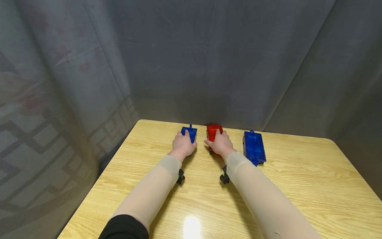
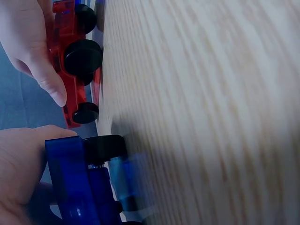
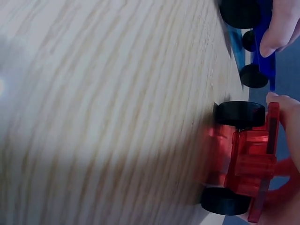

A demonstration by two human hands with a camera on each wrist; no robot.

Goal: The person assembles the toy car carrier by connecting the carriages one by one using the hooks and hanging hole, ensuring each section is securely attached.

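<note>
My left hand (image 1: 184, 142) lies over a small blue toy car (image 1: 189, 132) near the table's far edge and grips it from above. In the left wrist view the blue car (image 2: 77, 185) stands on black wheels with my left hand's fingers (image 2: 18, 164) wrapped over its top. My right hand (image 1: 220, 142) grips a red toy car (image 1: 213, 130) just to the right in the same way. The right wrist view shows the red car (image 3: 251, 168) on its wheels, with my fingers (image 3: 287, 112) over its body. The two cars stand side by side, a small gap between them.
A larger blue toy car (image 1: 254, 147) stands untouched to the right of my right hand. The wooden table (image 1: 298, 186) has rounded corners, and a grey curtain (image 1: 209, 66) hangs close behind its far edge and along the left side.
</note>
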